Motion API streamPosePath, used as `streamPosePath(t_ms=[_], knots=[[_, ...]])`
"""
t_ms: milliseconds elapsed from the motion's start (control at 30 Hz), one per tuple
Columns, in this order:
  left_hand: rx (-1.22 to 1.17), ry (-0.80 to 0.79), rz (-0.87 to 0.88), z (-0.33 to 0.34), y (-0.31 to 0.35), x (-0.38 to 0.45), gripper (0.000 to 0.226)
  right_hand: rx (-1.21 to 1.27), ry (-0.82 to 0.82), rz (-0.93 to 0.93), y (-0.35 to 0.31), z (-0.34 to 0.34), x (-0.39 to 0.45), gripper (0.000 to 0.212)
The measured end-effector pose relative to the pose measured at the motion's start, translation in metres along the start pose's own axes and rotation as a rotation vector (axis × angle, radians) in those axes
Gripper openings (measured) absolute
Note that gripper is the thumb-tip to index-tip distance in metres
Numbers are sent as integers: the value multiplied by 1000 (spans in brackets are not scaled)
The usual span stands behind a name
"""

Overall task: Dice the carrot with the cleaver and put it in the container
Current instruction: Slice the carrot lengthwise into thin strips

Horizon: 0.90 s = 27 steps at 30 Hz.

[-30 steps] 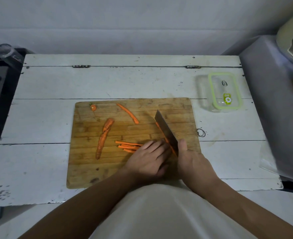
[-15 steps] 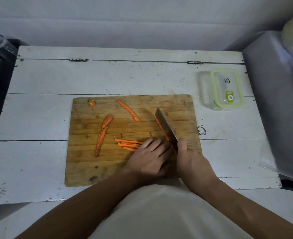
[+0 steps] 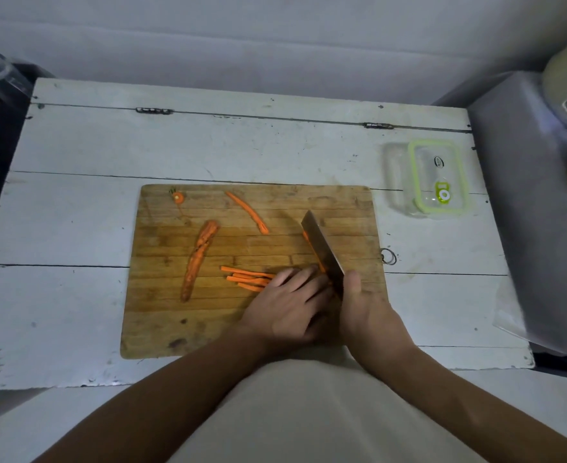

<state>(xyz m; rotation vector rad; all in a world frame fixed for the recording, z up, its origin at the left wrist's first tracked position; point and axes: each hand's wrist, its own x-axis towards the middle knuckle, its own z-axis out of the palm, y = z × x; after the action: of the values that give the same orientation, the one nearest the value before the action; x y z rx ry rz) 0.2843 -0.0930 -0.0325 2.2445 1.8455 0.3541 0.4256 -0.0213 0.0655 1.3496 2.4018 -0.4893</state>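
Head view: right hand (image 3: pixel 365 315) grips the cleaver (image 3: pixel 323 248); left hand (image 3: pixel 285 305), fingers extended, presses carrot strips (image 3: pixel 247 278).

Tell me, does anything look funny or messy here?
Nothing is spilled. The carrot strips and the carrot top stay on the cutting board. The only worn thing is the white table, scuffed and chipped along its near-left edge.

Pretty dim overall, with a cool bluish cast and soft flat light, no hard shadows or glare. The white tabletop (image 3: pixel 108 202) bows outward from the wide-angle lens. Right edge of the frame is smeared and out of focus; the middle is sharper, though slightly soft.
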Motion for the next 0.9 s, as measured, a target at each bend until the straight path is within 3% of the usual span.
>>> streamPosePath(t_ms=[133, 467, 633, 900], knots=[[2, 57, 30, 5, 0, 0, 45, 83, 20, -38, -10, -6, 33, 23], [13, 130, 38, 5, 1, -2, 36, 36, 69, -38, -28, -19, 46, 38], [21, 120, 32, -1, 7, -3, 39, 156, 67, -20, -29, -28, 61, 29], [20, 99, 7, -1, 7, -4, 46, 53, 116, -66, 3, -4, 23, 21]])
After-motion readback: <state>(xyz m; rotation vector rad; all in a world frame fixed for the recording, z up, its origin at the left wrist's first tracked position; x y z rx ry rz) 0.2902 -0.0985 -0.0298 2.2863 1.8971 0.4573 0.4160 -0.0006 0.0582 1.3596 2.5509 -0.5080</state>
